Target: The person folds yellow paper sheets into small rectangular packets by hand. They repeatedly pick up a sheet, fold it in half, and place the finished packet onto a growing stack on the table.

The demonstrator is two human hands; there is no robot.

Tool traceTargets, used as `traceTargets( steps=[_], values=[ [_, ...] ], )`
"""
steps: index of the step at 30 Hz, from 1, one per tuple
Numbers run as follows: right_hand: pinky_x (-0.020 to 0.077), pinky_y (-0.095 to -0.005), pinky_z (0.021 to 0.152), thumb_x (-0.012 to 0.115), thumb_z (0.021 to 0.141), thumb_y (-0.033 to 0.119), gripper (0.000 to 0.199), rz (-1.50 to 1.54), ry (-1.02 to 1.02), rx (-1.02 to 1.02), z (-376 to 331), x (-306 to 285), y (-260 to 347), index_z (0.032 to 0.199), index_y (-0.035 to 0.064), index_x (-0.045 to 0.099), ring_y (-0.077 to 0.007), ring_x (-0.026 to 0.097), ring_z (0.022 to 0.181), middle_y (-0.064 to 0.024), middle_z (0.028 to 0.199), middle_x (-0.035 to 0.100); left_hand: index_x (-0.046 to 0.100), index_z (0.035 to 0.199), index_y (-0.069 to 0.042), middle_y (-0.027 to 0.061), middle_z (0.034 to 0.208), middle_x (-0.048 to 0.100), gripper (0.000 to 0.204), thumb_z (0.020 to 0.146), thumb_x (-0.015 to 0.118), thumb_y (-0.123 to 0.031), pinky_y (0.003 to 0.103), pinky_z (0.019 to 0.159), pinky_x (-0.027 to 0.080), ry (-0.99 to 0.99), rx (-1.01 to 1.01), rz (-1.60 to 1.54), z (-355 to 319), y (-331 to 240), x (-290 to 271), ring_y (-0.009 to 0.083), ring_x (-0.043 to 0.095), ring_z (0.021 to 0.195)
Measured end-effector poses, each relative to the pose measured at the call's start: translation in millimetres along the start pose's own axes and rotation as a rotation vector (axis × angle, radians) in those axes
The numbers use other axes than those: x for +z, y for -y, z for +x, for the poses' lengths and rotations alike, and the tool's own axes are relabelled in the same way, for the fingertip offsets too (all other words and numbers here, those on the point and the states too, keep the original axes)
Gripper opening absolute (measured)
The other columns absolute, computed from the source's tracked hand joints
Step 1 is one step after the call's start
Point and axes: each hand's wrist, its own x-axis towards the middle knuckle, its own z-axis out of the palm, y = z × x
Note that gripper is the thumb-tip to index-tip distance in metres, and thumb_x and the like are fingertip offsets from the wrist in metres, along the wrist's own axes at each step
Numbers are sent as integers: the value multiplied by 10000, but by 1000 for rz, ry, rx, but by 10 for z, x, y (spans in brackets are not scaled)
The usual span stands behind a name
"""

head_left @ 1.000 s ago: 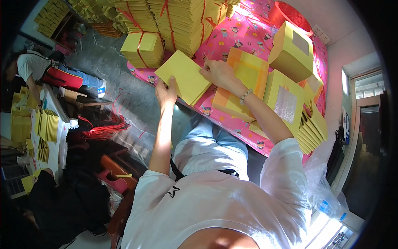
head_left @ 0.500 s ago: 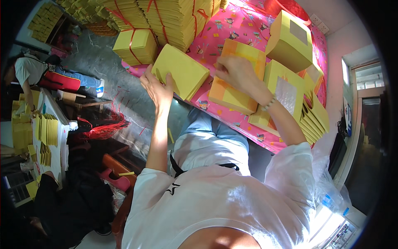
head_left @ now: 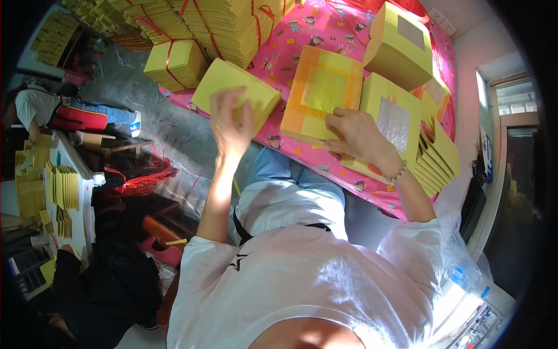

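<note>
My left hand [head_left: 232, 128] is over the near part of a yellow paper stack [head_left: 232, 81], thumb apart from its fingers. The fingers are blurred, and I see nothing held in them. My right hand [head_left: 361, 135] rests at the near right corner of another paper stack [head_left: 321, 93], which has an orange border and a gold foil square on top. Its fingers are curled, with the thumb low at the stack's near edge. Whether a sheet is pinched between them is hidden.
On the pink patterned cloth [head_left: 283, 58], tall bundles [head_left: 215, 29] of yellow paper tied with red strips stand behind. More stacks [head_left: 401, 43] are at the right, one with a silver square. At the left, people work beside a white table [head_left: 75, 168]; red strips [head_left: 151, 174] hang nearby.
My right hand has moved from over the middle of the foil-topped stack down to its near right corner. My left hand has shifted from the yellow stack's left side onto its near part.
</note>
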Motion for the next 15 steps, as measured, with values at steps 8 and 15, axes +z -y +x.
traceTargets(
  steps=[8,15],
  values=[
    [449,-361,592,674,800,187,163,283,-5,45,-26,-41,-237,822,27,698,-267,580,634,-102,705,607,616,1092,-41,117,1032,613,351,754,709,-50,381,847,469,435,257,-37,-138,-227,314,311,552,985],
    [464,-382,600,673,815,220,199,328,-15,97,9,-30,-276,806,23,696,-297,606,631,-137,695,639,611,1090,-38,114,1003,627,342,758,690,-33,386,855,463,458,206,-19,-125,-191,382,314,549,979]
  ],
)
